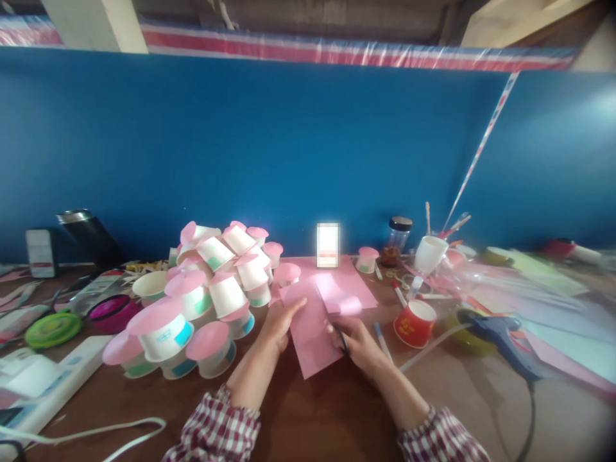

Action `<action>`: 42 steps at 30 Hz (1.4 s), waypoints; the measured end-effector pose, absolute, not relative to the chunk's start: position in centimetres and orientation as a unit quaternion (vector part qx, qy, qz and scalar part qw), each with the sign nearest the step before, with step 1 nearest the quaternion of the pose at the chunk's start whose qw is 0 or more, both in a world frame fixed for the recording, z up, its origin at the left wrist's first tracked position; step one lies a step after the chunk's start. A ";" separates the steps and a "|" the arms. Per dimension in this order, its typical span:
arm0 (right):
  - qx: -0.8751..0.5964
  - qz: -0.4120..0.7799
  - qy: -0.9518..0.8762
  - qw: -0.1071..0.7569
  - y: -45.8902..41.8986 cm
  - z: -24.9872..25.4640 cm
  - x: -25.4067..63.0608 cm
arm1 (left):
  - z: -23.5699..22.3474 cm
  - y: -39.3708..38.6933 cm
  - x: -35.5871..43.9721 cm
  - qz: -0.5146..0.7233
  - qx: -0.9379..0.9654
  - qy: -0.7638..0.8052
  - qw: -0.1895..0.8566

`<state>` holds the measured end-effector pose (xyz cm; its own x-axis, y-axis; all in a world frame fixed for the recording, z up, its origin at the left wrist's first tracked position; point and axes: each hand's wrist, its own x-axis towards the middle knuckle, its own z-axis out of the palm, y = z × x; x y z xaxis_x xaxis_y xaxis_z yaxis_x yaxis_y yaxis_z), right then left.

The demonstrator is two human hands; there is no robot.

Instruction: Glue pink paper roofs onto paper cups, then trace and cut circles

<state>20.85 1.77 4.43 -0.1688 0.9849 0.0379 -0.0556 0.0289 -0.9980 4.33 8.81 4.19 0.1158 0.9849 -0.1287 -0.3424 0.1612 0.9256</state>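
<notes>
My left hand (283, 322) grips the left side of a sheet of pink paper (310, 333), its thumb lying on top. In my right hand (360, 345) is a pair of scissors (343, 340) with a dark handle; the blades are mostly hidden by the paper. A cut runs up the sheet from the scissors, and the strip to its right (349, 304) curls over. More pink paper (360, 282) lies flat behind. To the left of my left hand stands a pile of white paper cups (226, 295) with pink paper rounds on them.
At right are a red paper cup (416, 323), a blue glue gun (510, 340) with its cord, a white cup of tools (430, 255) and a jar (396, 241). A white power strip (62, 378) and a green lid (54, 330) lie at left. A blue partition (289, 141) closes the back.
</notes>
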 end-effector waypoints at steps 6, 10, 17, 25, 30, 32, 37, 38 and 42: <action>-0.426 0.546 -0.532 0.487 1.9 4.1 20.9 | 4.2 8.8 4.3 0.517 0.379 0.417 0.644; -0.426 0.545 -0.536 0.484 1.9 4.0 21.0 | 4.1 8.9 4.3 0.518 0.376 0.419 0.644; -0.435 0.539 -0.536 0.482 2.0 3.8 21.1 | 4.0 8.9 4.3 0.512 0.381 0.425 0.642; -0.428 0.535 -0.539 0.490 2.1 3.6 21.1 | 4.2 9.0 4.3 0.516 0.381 0.423 0.640; -0.435 0.524 -0.548 0.487 2.3 3.2 21.2 | 4.1 9.1 4.3 0.513 0.376 0.420 0.647; -0.436 0.519 -0.550 0.489 2.3 3.2 21.2 | 3.9 9.2 4.3 0.515 0.375 0.418 0.648; -0.423 0.523 -0.552 0.493 2.3 3.2 21.2 | 3.7 9.3 4.3 0.518 0.371 0.410 0.652; -0.422 0.529 -0.547 0.494 2.3 3.2 21.2 | 3.7 9.2 4.3 0.516 0.372 0.409 0.655; -0.423 0.535 -0.534 0.499 2.3 3.2 21.2 | 4.0 8.9 4.5 0.502 0.373 0.405 0.667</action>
